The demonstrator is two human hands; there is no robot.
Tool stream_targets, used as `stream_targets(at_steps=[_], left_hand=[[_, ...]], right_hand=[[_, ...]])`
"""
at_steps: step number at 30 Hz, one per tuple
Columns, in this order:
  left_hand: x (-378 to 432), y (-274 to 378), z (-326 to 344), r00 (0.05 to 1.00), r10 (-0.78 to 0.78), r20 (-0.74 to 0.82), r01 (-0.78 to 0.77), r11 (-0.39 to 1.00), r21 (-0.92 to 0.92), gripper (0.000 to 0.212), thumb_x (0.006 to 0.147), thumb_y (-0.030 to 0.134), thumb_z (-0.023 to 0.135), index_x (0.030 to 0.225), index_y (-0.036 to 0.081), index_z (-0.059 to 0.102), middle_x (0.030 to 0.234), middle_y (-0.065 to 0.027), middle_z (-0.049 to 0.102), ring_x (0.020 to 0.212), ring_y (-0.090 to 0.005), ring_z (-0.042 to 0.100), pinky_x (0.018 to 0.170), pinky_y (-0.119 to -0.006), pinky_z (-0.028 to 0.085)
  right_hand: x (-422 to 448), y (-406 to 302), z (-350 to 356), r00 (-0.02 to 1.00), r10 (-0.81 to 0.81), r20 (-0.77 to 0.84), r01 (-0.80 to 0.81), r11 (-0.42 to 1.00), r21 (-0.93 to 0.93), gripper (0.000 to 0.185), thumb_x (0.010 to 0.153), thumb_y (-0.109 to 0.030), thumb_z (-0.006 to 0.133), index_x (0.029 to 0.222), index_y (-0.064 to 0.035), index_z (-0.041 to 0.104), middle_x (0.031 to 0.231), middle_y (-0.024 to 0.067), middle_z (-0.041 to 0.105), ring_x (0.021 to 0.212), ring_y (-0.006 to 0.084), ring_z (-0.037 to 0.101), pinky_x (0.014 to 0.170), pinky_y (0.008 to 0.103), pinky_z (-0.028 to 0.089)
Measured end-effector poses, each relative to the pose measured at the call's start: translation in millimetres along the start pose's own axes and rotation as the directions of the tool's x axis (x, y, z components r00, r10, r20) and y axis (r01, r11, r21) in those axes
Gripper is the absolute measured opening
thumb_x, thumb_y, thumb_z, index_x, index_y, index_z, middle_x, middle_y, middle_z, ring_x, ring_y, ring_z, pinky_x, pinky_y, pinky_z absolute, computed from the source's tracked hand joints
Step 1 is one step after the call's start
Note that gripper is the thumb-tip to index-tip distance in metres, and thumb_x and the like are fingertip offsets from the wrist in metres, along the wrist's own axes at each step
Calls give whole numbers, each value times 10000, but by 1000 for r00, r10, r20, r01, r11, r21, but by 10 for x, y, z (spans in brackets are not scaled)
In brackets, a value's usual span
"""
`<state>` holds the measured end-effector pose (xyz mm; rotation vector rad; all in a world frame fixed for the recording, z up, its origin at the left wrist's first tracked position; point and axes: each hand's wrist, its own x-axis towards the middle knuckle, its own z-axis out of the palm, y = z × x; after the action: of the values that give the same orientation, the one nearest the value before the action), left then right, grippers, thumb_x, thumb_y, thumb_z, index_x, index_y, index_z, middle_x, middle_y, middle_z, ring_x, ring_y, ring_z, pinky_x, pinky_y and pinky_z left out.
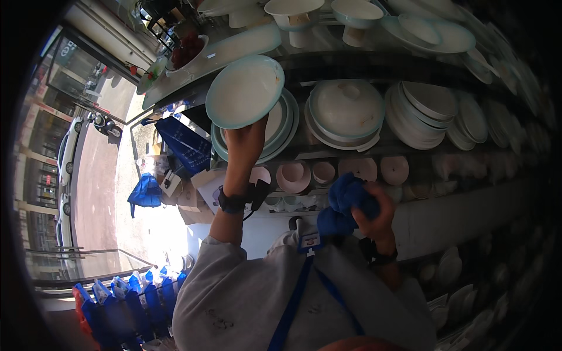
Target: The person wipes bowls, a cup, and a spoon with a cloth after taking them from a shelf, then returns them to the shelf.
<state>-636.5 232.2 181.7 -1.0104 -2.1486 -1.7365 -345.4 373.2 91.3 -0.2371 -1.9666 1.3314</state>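
Observation:
My left hand (246, 141) holds up a white ceramic bowl (246, 92) with a pale blue rim, gripped from below. The bowl is tilted so its inside faces me, and a small mark shows near its right rim. Behind it, a stack of blue-rimmed plates (290, 120) sits on the shelf, partly hidden by the bowl and my hand. My right hand (376, 213), lower and close to my chest, is closed on a bunched blue cloth (347, 202). A fold of the cloth hangs down beside my badge (310, 241).
A lidded dish (347, 109) and stacked bowls (428, 101) fill the shelf to the right. Footed bowls (294, 8) stand on the shelf above, pink bowls (293, 175) below. Blue bags (184, 145) and cardboard boxes (189, 195) are at left, near a glass door (83, 74).

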Motion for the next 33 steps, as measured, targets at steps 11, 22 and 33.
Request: stream_targets(at_steps=[11,22,33], left_hand=[[910,-187,252,913,269,-306,-222,958,179,402,840,134,837,1191,0,692,1135,-148,740,1049,-242,715,908,-367,544],[1323,-417,362,914,260,-313,-143,926,351,567,785,366,874,1250,88,708,1183,-159,741,1152,-331,694,1063,-456,476],[1395,-525,406,931,52,-361,165,822,545,697,786,561,801,1341,166,654,1263,-120,731,1308,-358,605,1226,-684,48]], right_hand=[[359,144,-58,932,-268,243,281,959,-22,489,740,-262,872,1118,-23,674,1048,196,665,927,385,685,809,431,560],[431,349,-107,902,-309,302,316,948,27,489,748,-294,878,1140,-64,699,1133,217,680,1023,404,697,882,467,576],[435,537,-188,907,-241,345,235,970,59,508,726,-281,883,1155,-83,696,1164,203,681,1068,399,688,892,471,569]])
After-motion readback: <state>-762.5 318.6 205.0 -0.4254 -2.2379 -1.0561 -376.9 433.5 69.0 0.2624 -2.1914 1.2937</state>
